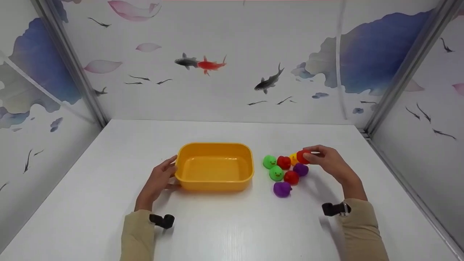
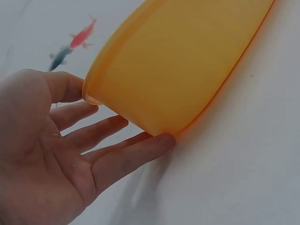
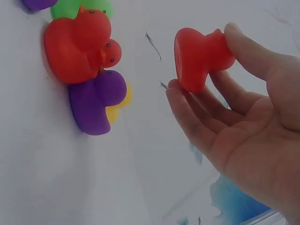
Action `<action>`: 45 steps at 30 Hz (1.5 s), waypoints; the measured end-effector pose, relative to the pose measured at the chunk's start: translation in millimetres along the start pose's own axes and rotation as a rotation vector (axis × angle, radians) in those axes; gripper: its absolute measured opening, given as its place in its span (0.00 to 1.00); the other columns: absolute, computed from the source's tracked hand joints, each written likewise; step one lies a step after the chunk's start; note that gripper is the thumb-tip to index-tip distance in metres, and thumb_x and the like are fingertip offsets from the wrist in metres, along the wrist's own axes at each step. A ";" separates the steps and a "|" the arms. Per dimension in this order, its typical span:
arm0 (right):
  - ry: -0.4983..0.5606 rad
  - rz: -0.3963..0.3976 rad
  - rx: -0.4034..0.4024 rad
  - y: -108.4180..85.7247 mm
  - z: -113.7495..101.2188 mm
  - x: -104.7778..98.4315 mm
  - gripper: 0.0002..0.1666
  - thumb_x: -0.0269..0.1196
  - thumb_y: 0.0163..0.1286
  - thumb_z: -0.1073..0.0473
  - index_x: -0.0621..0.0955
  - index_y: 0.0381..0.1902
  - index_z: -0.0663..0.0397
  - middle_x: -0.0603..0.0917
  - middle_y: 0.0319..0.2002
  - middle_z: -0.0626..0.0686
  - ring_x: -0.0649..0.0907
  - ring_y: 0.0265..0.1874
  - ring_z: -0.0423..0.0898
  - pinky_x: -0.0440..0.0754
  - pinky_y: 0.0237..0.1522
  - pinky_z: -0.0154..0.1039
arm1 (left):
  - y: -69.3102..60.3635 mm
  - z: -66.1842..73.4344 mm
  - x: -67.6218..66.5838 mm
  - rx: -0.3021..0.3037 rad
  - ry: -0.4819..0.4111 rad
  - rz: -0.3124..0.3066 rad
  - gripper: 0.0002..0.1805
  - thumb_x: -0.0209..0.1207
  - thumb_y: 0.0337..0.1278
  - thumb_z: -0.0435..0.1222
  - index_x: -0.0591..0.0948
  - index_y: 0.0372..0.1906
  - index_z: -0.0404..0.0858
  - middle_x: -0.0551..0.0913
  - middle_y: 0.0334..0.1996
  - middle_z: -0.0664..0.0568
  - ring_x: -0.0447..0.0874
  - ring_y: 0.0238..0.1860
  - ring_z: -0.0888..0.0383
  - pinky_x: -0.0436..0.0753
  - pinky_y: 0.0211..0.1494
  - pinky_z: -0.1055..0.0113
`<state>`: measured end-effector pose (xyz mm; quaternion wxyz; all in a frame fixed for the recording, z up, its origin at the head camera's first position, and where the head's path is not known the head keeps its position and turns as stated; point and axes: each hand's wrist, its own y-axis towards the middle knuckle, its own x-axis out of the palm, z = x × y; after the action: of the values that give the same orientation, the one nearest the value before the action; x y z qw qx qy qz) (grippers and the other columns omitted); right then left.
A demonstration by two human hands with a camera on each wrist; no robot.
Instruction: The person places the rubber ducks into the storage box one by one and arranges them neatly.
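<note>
A yellow plastic basin (image 1: pixel 214 185) stands on the white table. At its left end my left hand (image 1: pixel 158 179) touches the rim and outer wall with extended fingers, spread apart in the left wrist view. My right hand (image 1: pixel 328 161) pinches a red rubber duck (image 3: pixel 201 58) between thumb and fingers, held above the table. Below and left of that hand lie several more rubber ducks: a purple duck (image 1: pixel 301 169), a red duck (image 1: pixel 291 177), a green duck (image 1: pixel 276 173) and a partly hidden yellow duck (image 1: pixel 293 158) among them.
Another purple duck (image 1: pixel 282 189) sits nearest the front of the group. White panels painted with fish and petals (image 1: pixel 232 94) enclose the table (image 1: pixel 232 224) at the back and sides. Metal posts (image 1: pixel 72 65) stand at the back corners.
</note>
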<state>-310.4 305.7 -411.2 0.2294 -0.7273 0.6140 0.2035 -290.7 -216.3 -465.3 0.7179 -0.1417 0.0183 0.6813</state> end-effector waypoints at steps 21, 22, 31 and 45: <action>0.095 -0.001 0.046 29.1 -41.1 43.6 0.34 0.63 0.70 0.39 0.74 0.66 0.53 0.76 0.65 0.61 0.77 0.64 0.59 0.73 0.71 0.56 | -2.9 -1.7 0.2 -0.005 -0.009 -0.017 0.30 0.46 0.79 0.44 0.57 0.79 0.50 0.67 0.75 0.44 0.77 0.66 0.43 0.88 0.54 0.58; 0.099 -0.004 0.057 31.4 -45.0 45.5 0.34 0.63 0.69 0.40 0.74 0.66 0.52 0.76 0.65 0.60 0.77 0.63 0.59 0.74 0.71 0.55 | -3.1 -2.2 0.3 -0.004 -0.011 -0.021 0.30 0.46 0.79 0.44 0.57 0.79 0.51 0.67 0.75 0.44 0.78 0.66 0.43 0.88 0.54 0.58; 0.077 -0.032 0.076 47.7 -82.7 65.9 0.30 0.64 0.69 0.42 0.75 0.64 0.48 0.78 0.63 0.57 0.76 0.65 0.60 0.75 0.70 0.54 | -3.7 -1.6 -2.3 -0.001 -0.021 -0.032 0.30 0.47 0.78 0.44 0.57 0.79 0.51 0.65 0.76 0.45 0.78 0.65 0.44 0.87 0.55 0.57; 0.064 -0.090 -0.020 63.5 -124.8 110.9 0.20 0.67 0.69 0.49 0.81 0.55 0.51 0.84 0.55 0.54 0.82 0.57 0.52 0.79 0.67 0.50 | -3.9 -0.7 -2.8 0.006 -0.043 -0.046 0.30 0.46 0.78 0.43 0.57 0.79 0.50 0.64 0.76 0.44 0.79 0.65 0.44 0.88 0.55 0.56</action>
<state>-353.2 135.3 -379.3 0.2113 -0.7624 0.5858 0.1758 -286.9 -219.3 -464.7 0.7342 -0.1251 0.0015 0.6673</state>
